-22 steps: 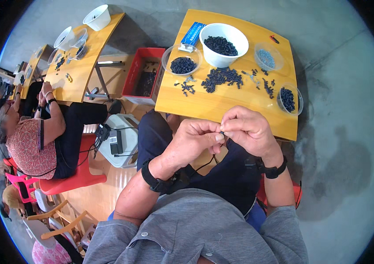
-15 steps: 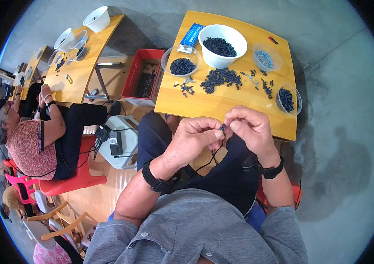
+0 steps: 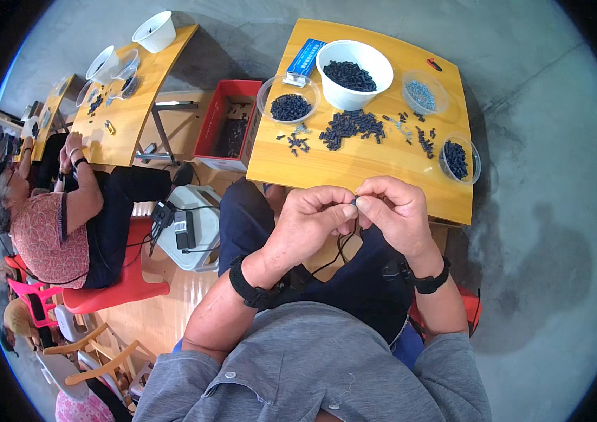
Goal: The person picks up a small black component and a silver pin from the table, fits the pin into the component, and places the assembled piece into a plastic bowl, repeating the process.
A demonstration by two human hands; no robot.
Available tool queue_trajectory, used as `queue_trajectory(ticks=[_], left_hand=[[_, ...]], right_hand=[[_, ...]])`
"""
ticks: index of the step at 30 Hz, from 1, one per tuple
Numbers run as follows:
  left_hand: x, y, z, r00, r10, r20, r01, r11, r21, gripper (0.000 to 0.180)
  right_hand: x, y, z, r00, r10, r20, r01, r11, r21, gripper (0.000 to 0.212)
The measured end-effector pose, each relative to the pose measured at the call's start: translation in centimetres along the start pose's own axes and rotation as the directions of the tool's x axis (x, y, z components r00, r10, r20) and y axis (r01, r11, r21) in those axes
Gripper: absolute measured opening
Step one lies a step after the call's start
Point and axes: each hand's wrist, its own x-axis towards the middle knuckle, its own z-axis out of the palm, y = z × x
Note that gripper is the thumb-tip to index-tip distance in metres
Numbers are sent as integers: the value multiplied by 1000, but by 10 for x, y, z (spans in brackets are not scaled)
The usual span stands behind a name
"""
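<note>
The left hand point(image 3: 316, 214) pinches a small dark piece point(image 3: 354, 202) between its thumb and finger. The right hand point(image 3: 400, 211) is up against it, with its thumb and finger close together at the same spot; its fingers hide what is between them, so one cannot tell if it grips anything. The piece is up over the person's lap, just in front of the near edge of the yellow table point(image 3: 298, 165).

On the table, a heap of dark bits point(image 3: 347, 129) lies in front of a big white tub point(image 3: 354, 100) with more dark bits in it. A see-through bowl point(image 3: 264, 98) of dark bits sits to the left of the tub. To the right is a bowl point(image 3: 444, 98) of light blue bits, and another bowl point(image 3: 477, 165) of dark bits is near the right corner. A blue box point(image 3: 305, 60) lies beside the tub
</note>
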Motion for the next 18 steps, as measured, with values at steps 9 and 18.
queue_trajectory(ticks=[9, 18], left_hand=[[0, 2, -1, 1000, -18, 16, 18, 1000, -2, 11], [1, -2, 0, 1000, -18, 3, 18, 999, -30, 11]], right_hand=[[0, 2, 0, 1000, -5, 14, 6, 999, -37, 10], [0, 3, 2, 999, 40, -31, -41, 999, -34, 11]])
